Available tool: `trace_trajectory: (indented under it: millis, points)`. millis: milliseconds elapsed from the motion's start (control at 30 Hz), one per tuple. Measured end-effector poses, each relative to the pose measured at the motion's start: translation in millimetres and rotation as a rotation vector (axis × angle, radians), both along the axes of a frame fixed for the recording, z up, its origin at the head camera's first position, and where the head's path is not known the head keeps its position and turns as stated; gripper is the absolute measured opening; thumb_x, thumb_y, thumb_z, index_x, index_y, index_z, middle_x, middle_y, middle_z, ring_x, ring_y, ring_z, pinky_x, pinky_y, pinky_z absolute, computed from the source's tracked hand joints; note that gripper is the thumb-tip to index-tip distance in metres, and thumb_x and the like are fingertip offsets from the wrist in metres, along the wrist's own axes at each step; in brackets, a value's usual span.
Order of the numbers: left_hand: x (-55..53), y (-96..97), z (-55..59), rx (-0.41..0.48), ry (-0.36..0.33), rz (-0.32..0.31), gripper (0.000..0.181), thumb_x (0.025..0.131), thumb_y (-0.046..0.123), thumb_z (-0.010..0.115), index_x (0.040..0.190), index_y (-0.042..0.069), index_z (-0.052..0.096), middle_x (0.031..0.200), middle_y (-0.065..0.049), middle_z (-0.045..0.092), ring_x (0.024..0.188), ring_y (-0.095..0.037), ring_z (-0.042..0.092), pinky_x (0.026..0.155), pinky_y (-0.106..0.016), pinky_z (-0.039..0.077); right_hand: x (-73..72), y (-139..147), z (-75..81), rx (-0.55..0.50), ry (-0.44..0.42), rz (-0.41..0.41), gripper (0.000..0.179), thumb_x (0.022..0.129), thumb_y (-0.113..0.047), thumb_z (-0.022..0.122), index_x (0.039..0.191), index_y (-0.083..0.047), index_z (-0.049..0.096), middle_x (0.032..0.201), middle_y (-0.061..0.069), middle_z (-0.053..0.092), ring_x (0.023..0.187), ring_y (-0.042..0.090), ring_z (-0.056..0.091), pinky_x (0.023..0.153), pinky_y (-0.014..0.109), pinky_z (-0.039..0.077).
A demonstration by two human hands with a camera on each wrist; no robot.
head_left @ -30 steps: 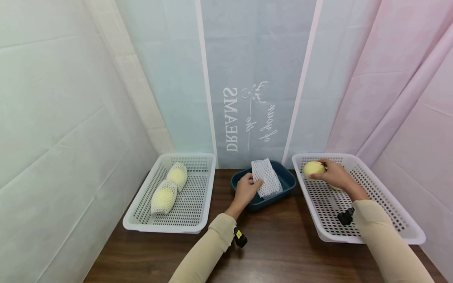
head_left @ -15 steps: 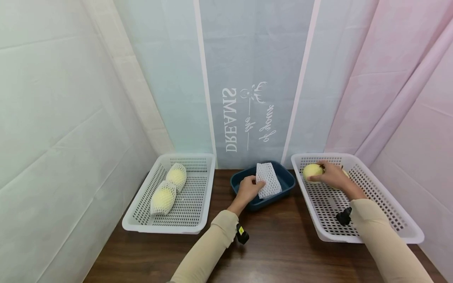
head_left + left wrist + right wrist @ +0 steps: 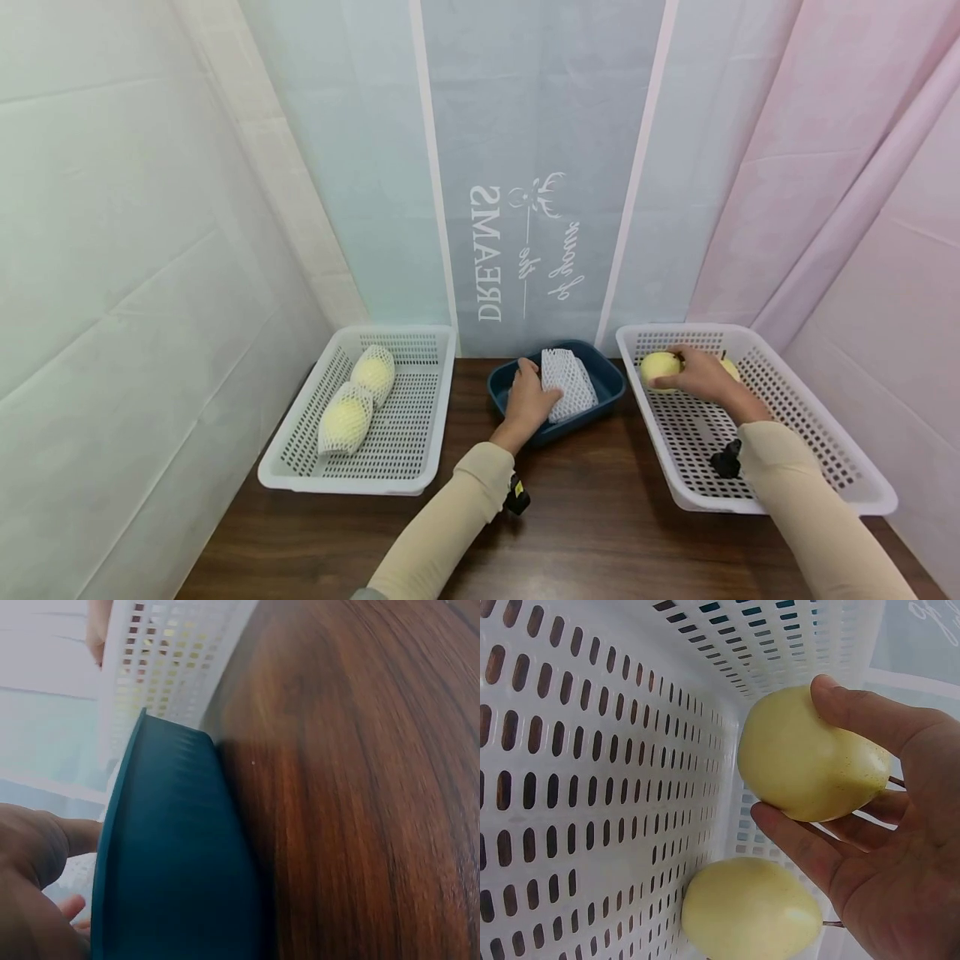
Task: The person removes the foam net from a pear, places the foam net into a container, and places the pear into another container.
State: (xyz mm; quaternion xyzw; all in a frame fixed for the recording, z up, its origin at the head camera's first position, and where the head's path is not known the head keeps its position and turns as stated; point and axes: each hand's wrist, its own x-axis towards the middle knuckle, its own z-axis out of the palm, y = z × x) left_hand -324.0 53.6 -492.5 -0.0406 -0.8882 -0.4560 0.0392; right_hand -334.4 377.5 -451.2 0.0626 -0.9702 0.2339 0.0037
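The pear (image 3: 802, 757) is yellow, netting (image 3: 567, 385) white, tray (image 3: 176, 847) teal.

— What's on the table (image 3: 585, 533)?
— Left basket (image 3: 401, 446), tray (image 3: 567, 425) between, right basket (image 3: 690, 433); curtain (image 3: 540, 108) behind.
— And inside?
— Left basket: two fruits (image 3: 347, 419), one behind the other. Tray: nets (image 3: 570, 390). Right basket: one pear (image 3: 802, 754) in the right hand (image 3: 701, 373), another to its right.

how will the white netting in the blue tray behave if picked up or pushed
The netting is probably light for its size, being open mesh. It should flex and stretch, as similar mesh bulges round the wrapped fruit in the left basket. Lying flattened, it seems unlikely to roll.
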Motion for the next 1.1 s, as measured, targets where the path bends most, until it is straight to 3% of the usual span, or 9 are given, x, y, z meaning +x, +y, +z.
trace_trajectory:
  millis: [100, 233, 367, 500, 667, 800, 933, 1100]
  points:
    - [1.2, 2.5, 0.9, -0.059, 0.006, 0.035, 0.049, 0.093, 0.023, 0.085, 0.119, 0.009, 0.046, 0.114, -0.014, 0.056, 0.082, -0.025, 0.058, 0.068, -0.038, 0.048, -0.6, -0.1, -1.0, -0.002, 0.009, 0.006, 0.088, 0.089, -0.040, 0.086, 0.143, 0.019, 0.049, 0.131, 0.041, 0.061, 0.105, 0.045, 0.064, 0.083, 0.051, 0.051]
    - [2.5, 2.6, 0.5, -0.159, 0.062, 0.033, 0.043, 0.091, 0.021, 0.087, 0.111, 0.011, 0.050, 0.107, -0.009, 0.054, 0.081, -0.022, 0.053, 0.064, -0.033, 0.044, 0.0, -0.5, -0.4, -0.013, 0.013, 0.009, 0.087, 0.088, -0.039, 0.086, 0.142, 0.018, 0.051, 0.128, 0.040, 0.063, 0.101, 0.041, 0.063, 0.080, 0.046, 0.050]
    - [4.0, 0.6, 0.5, -0.238, 0.116, -0.053, 0.025, 0.096, 0.018, 0.082, 0.114, 0.013, 0.065, 0.111, -0.007, 0.058, 0.090, -0.020, 0.055, 0.070, -0.032, 0.048, 0.0, 0.2, -0.5, -0.013, -0.004, 0.006, 0.088, 0.088, -0.040, 0.086, 0.143, 0.018, 0.050, 0.130, 0.040, 0.062, 0.102, 0.041, 0.063, 0.081, 0.047, 0.050]
    - [5.7, -0.7, 1.7, -0.282, 0.141, -0.154, 0.016, 0.103, 0.017, 0.070, 0.117, 0.015, 0.076, 0.119, -0.007, 0.067, 0.104, -0.023, 0.060, 0.085, -0.034, 0.054, -0.3, 0.2, -1.2, -0.012, -0.013, 0.008, 0.089, 0.089, -0.040, 0.085, 0.145, 0.018, 0.048, 0.132, 0.041, 0.060, 0.107, 0.044, 0.063, 0.084, 0.052, 0.051]
    - [4.6, 0.5, 0.5, -0.305, 0.093, -0.267, 0.024, 0.108, 0.018, 0.060, 0.122, 0.014, 0.079, 0.124, -0.004, 0.075, 0.112, -0.022, 0.068, 0.095, -0.037, 0.057, 0.2, -0.2, -1.8, -0.003, -0.018, 0.007, 0.090, 0.088, -0.040, 0.086, 0.144, 0.019, 0.048, 0.131, 0.041, 0.061, 0.105, 0.044, 0.063, 0.084, 0.053, 0.051]
    - [2.5, 1.4, -0.7, -0.384, 0.050, -0.335, 0.029, 0.110, 0.023, 0.056, 0.126, 0.016, 0.079, 0.123, 0.000, 0.078, 0.117, -0.018, 0.071, 0.099, -0.034, 0.057, 0.0, 0.2, -3.6, 0.012, -0.017, 0.004, 0.089, 0.086, -0.039, 0.088, 0.141, 0.020, 0.049, 0.128, 0.041, 0.062, 0.104, 0.045, 0.063, 0.084, 0.054, 0.051]
    - [5.4, 1.0, 2.4, -0.457, 0.043, -0.392, 0.032, 0.112, 0.025, 0.053, 0.128, 0.015, 0.078, 0.122, 0.000, 0.079, 0.122, -0.018, 0.070, 0.105, -0.034, 0.055, -0.5, 2.0, -7.6, 0.006, -0.029, 0.007, 0.086, 0.085, -0.036, 0.089, 0.139, 0.020, 0.051, 0.124, 0.039, 0.063, 0.101, 0.043, 0.063, 0.083, 0.053, 0.051]
    - [4.3, 2.5, 1.3, -0.470, 0.006, -0.417, 0.035, 0.113, 0.026, 0.048, 0.130, 0.014, 0.077, 0.125, 0.000, 0.078, 0.127, -0.019, 0.068, 0.109, -0.034, 0.052, 2.5, 3.1, -7.7, -0.004, -0.052, 0.016, 0.084, 0.085, -0.032, 0.089, 0.139, 0.019, 0.051, 0.122, 0.037, 0.064, 0.099, 0.039, 0.062, 0.081, 0.049, 0.050]
